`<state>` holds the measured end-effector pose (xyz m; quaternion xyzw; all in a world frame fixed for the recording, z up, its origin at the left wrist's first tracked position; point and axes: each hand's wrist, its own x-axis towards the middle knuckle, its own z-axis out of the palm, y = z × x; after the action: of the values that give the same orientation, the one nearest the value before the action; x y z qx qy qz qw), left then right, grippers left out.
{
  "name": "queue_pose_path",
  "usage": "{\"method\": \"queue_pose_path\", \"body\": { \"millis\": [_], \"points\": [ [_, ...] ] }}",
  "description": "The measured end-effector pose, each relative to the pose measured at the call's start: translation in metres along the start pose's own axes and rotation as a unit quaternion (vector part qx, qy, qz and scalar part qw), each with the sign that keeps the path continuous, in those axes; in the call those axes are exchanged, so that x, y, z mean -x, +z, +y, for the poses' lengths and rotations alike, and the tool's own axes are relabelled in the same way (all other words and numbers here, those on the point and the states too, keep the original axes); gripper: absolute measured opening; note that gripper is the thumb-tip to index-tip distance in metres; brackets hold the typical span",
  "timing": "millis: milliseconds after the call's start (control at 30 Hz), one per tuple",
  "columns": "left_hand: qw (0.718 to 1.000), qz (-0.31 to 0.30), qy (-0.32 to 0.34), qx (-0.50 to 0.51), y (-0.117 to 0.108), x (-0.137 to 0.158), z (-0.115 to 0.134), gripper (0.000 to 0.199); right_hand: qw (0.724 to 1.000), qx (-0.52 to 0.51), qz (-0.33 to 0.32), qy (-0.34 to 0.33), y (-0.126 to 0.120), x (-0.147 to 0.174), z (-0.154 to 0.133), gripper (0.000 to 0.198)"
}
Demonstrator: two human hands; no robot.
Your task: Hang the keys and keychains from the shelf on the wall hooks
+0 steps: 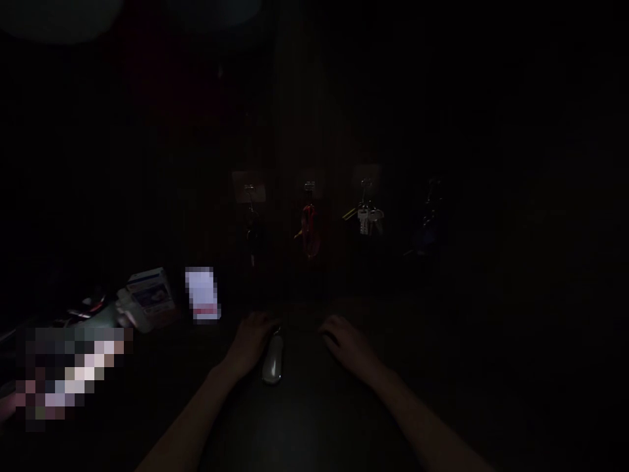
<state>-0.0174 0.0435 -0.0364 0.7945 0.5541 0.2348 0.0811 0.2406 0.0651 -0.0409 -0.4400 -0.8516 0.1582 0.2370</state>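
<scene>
The scene is very dark. My left hand [252, 339] rests low in the middle of the view, palm down, its fingers reaching forward and loosely apart. Just right of its fingertips lies a pale, elongated, glossy object [273, 365] with a small metal piece at its far end; whether the fingers touch that piece, I cannot tell. My right hand [346, 339] is on the other side, apart from the object, with its thumb away from the bent fingers and nothing seen in them.
Ahead hang a bunch of keys [366, 219], an orange-red looped item [309, 229] and dim dark items [253, 233] on metal clips. Leftward are a lit, blurred-out screen [202, 293], a small box [152, 295], a white bottle-like item [132, 311] and another bright pixelated area.
</scene>
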Motion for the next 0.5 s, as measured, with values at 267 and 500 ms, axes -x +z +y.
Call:
{"method": "queue_pose_path", "body": {
  "millis": [267,500],
  "points": [
    [0.999,0.016,-0.027,0.044,-0.012,0.005,0.011,0.027,1.0,0.002,0.003,0.005,-0.002,0.0,-0.003,0.023],
    [0.991,0.057,-0.075,0.099,-0.02,0.01,0.013,0.021,1.0,-0.002,0.005,0.004,-0.002,0.001,-0.003,0.022]
  ]
}}
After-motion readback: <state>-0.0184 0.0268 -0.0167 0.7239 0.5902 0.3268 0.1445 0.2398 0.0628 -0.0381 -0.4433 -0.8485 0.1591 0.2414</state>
